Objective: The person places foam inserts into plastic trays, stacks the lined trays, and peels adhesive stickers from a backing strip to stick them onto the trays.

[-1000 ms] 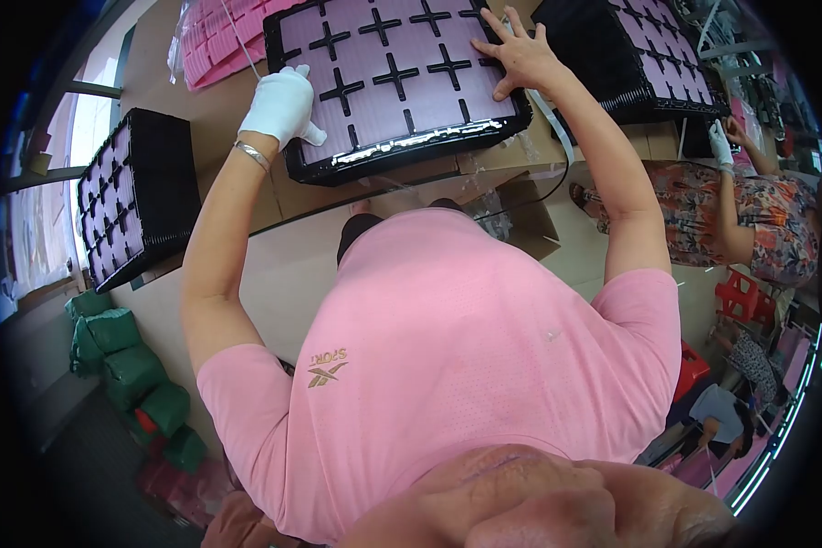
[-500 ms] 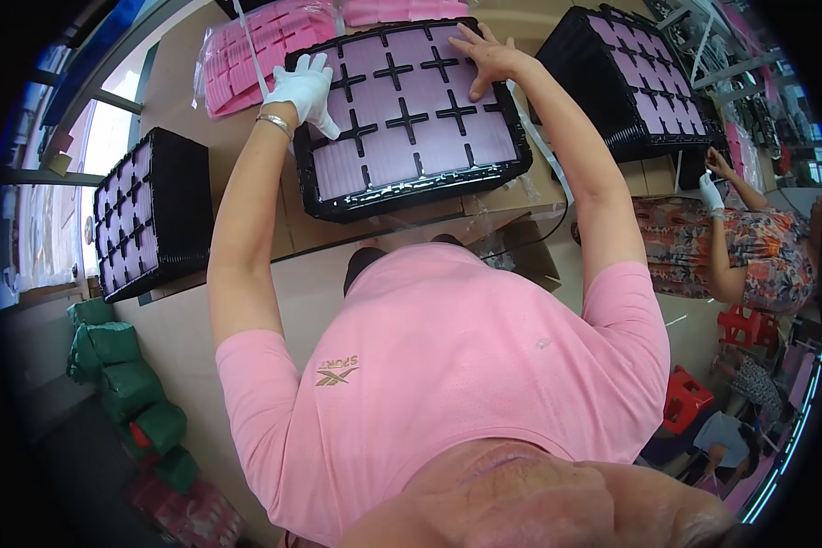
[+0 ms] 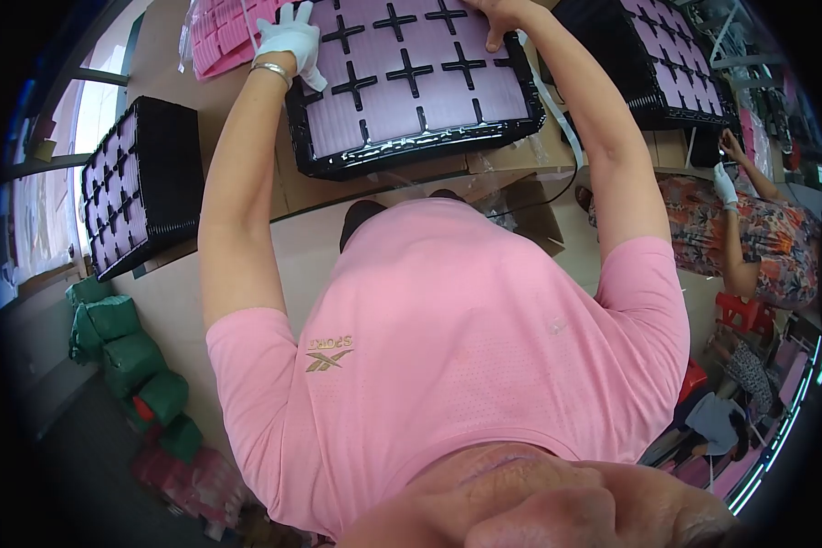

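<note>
A wide black-sided block [image 3: 402,142] lies on the table in front of me. Its pale purple ribbed top carries black plus-shaped pieces, and its far side is cut off by the upper frame edge. My left hand [image 3: 290,44], in a white glove with a bracelet at the wrist, lies over the block's left edge, fingers apart and thumb on the purple top. At the far right, my bare right hand [image 3: 502,16] touches the block's edge with the thumb spread from the fingers. Some of its fingers are out of frame.
Similar blocks stand at the left [image 3: 146,183] and right [image 3: 653,64]. Pink wrapped sheets [image 3: 224,36] lie beyond my left hand. A white strap [image 3: 557,105] hangs by the block's right side. Green bundles [image 3: 137,365] are on the floor; a person in a patterned garment [image 3: 749,228] works at the right.
The view has shifted, so the block and the other blocks sit higher in the frame. Both hands have moved slightly outward along the block's sides.
</note>
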Action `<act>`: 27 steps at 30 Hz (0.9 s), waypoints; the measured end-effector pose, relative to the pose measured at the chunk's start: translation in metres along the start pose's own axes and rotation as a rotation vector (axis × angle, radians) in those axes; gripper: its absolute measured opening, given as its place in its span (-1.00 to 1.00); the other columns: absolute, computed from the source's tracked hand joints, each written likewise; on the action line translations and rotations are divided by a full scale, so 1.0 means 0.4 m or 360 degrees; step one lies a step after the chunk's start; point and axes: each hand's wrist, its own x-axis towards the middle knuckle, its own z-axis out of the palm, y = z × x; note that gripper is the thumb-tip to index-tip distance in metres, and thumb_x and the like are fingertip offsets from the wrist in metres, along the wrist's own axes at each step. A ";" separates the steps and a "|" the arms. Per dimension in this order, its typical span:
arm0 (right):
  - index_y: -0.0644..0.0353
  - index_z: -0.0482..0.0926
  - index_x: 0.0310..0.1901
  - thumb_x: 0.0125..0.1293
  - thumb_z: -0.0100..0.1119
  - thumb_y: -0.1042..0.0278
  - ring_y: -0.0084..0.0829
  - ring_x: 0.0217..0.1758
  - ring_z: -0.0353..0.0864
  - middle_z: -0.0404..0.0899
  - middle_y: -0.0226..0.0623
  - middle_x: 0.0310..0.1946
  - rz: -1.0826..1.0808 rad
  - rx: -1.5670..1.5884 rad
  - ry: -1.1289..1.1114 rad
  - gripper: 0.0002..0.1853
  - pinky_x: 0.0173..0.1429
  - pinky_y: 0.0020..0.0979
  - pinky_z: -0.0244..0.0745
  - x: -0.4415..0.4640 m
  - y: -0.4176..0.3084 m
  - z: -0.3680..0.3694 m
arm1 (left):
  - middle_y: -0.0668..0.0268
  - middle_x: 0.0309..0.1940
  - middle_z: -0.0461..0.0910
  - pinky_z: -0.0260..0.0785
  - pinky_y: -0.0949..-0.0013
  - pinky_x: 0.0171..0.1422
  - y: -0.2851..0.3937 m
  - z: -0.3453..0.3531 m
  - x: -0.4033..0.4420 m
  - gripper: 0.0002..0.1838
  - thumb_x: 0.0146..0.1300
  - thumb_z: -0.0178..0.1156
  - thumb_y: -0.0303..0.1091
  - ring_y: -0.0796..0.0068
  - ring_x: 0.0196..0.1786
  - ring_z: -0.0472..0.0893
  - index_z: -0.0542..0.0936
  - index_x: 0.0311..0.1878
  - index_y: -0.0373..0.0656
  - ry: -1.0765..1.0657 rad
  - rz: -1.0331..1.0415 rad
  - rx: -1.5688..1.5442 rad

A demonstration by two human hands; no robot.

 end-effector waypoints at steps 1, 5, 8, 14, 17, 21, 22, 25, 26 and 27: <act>-0.14 -0.11 0.50 -0.33 0.62 0.01 0.04 0.57 -0.44 -0.40 -0.11 0.54 -0.0092 0.0069 0.0105 0.34 0.43 0.32 -0.18 -0.001 0.025 0.011 | 0.12 0.49 -0.02 0.07 -0.33 0.34 -0.008 0.028 0.004 0.01 -0.37 0.57 0.03 0.08 0.52 -0.01 0.41 0.24 -0.17 0.0110 -0.0089 -0.0185; -0.08 -0.09 0.49 -0.34 0.61 0.01 0.10 0.56 -0.37 -0.31 -0.02 0.52 -0.0219 0.0495 0.0312 0.34 0.42 0.34 -0.14 -0.109 0.065 0.085 | 0.07 0.51 -0.09 0.00 -0.29 0.40 -0.011 0.125 -0.058 0.21 -0.33 0.53 0.08 0.00 0.54 -0.10 0.17 0.45 -0.09 0.0406 -0.0105 -0.0741; 0.00 -0.12 0.49 -0.37 0.61 -0.06 0.21 0.54 -0.43 -0.34 0.05 0.51 -0.0081 0.0543 0.0285 0.38 0.42 0.34 -0.16 -0.191 0.013 0.134 | 0.05 0.52 -0.11 -0.06 -0.34 0.40 0.039 0.143 -0.114 0.26 -0.40 0.53 0.13 -0.02 0.54 -0.11 0.16 0.46 -0.04 0.0476 -0.0068 -0.0825; 0.08 -0.03 0.47 -0.25 0.57 0.04 0.20 0.52 -0.18 -0.16 0.12 0.48 0.0084 0.0264 0.0465 0.25 0.41 0.21 0.02 -0.259 -0.047 0.141 | 0.14 0.53 -0.14 -0.12 -0.41 0.39 0.068 0.127 -0.146 0.33 -0.49 0.56 0.18 0.00 0.55 -0.14 0.12 0.47 0.03 0.0347 -0.0175 -0.0424; -0.18 -0.06 0.48 -0.38 0.63 0.10 -0.02 0.56 -0.18 -0.17 -0.25 0.53 0.0167 0.0275 0.0692 0.33 0.33 0.33 0.05 -0.178 0.017 0.228 | 0.10 0.51 -0.10 -0.05 -0.32 0.40 0.049 0.129 -0.164 0.28 -0.41 0.55 0.09 0.01 0.54 -0.08 0.10 0.47 0.03 0.0380 -0.0192 -0.0542; 0.51 0.27 0.26 0.02 0.37 -0.16 -0.05 0.32 0.37 0.33 0.17 0.26 0.0194 0.1298 0.0642 -0.03 0.36 -0.23 0.25 -0.138 0.096 0.239 | -0.16 0.26 0.32 0.20 0.14 0.37 0.016 0.239 -0.145 -0.07 0.08 0.24 0.18 -0.01 0.34 0.33 0.27 0.33 -0.38 0.0779 -0.0466 -0.1597; 0.52 0.32 0.23 0.09 0.32 -0.18 -0.08 0.29 0.39 0.39 0.17 0.20 0.0120 0.1661 0.0520 -0.08 0.32 -0.10 0.27 -0.104 0.101 0.252 | -0.19 0.16 0.43 0.23 0.15 0.33 0.004 0.257 -0.131 -0.12 0.17 0.14 0.22 -0.04 0.26 0.43 0.32 0.28 -0.42 0.0692 -0.0647 -0.1817; 0.46 0.42 0.15 0.16 0.28 -0.13 -0.10 0.14 0.46 0.50 0.01 0.07 0.0327 0.2183 0.0279 -0.23 0.16 -0.01 0.33 -0.115 0.070 0.245 | -0.25 -0.05 0.54 0.30 0.13 0.20 -0.018 0.287 -0.114 -0.22 0.30 -0.07 0.24 -0.12 0.09 0.53 0.52 0.02 -0.49 0.0468 -0.0695 -0.2046; 0.44 0.45 0.13 0.18 0.27 -0.13 -0.12 0.09 0.48 0.51 -0.03 0.03 0.0269 0.2329 0.0195 -0.26 0.11 0.00 0.36 -0.107 0.074 0.253 | -0.24 -0.08 0.56 0.31 0.14 0.18 -0.013 0.298 -0.108 -0.24 0.31 -0.08 0.22 -0.12 0.08 0.54 0.53 -0.04 -0.51 0.0408 -0.0678 -0.2202; 0.42 0.48 0.09 0.17 0.29 -0.13 -0.23 0.01 0.49 0.52 -0.07 -0.01 0.0249 0.2369 0.0197 -0.29 0.05 -0.07 0.38 -0.103 0.076 0.256 | -0.22 -0.20 0.58 0.33 0.17 0.10 0.001 0.291 -0.123 -0.24 0.31 -0.07 0.20 -0.11 -0.03 0.57 0.53 -0.12 -0.55 0.0512 -0.0632 -0.2287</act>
